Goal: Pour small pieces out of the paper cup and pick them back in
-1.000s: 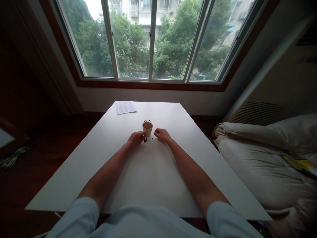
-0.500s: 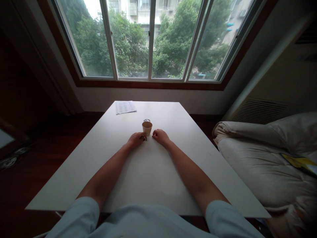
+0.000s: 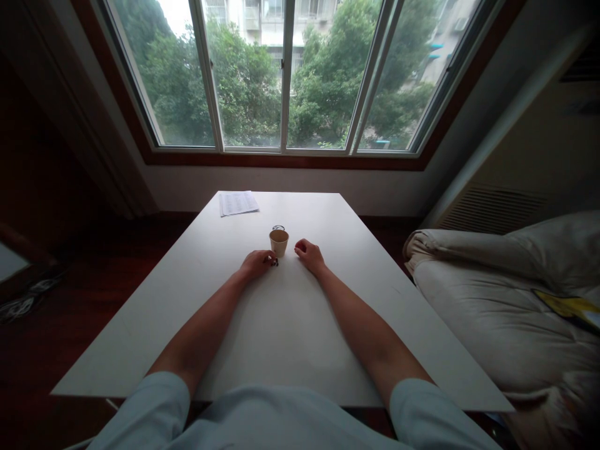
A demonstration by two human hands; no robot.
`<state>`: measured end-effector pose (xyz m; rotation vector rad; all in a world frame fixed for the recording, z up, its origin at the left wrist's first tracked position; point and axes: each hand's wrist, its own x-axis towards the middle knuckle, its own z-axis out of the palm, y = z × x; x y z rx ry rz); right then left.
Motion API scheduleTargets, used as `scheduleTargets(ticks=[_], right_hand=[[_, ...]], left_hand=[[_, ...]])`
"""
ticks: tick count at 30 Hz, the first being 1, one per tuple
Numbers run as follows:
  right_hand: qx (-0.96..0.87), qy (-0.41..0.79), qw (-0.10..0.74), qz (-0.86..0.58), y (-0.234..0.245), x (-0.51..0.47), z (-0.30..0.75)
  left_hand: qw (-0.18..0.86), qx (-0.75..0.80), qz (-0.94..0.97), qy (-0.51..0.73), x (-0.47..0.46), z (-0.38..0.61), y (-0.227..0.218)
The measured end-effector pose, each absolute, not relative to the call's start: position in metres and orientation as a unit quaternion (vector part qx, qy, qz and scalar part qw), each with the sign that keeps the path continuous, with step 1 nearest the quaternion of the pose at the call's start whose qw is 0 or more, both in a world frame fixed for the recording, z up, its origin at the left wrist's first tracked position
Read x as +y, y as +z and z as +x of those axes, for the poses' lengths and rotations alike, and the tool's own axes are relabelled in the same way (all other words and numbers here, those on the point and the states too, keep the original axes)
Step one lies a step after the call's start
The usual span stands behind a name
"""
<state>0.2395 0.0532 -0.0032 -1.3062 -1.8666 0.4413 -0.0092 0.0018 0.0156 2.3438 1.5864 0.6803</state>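
Paper cup (image 3: 279, 242) stands upright mid white table (image 3: 290, 337), just beyond small dark bits (image 3: 274, 262). Left hand (image 3: 255, 263) touches them, fingers curled; right hand (image 3: 308, 254) rests right of the cup, fingers curled in, grip unclear. Fingertip pinching likely suits such bits.

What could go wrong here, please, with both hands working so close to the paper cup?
The paper cup looks light and stands close to both hands; a knock from the left hand or right hand could tip it. The small dark pieces by the left hand might roll away across the smooth table.
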Motion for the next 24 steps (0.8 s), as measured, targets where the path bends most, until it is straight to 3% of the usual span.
scheduleTargets(ticks=[24], right_hand=[[-0.727, 0.149, 0.431, -0.513, 0.001, 0.052, 0.237]], left_hand=[[0.093, 0.524, 0.824, 0.194, -0.009, -0.006, 0.029]])
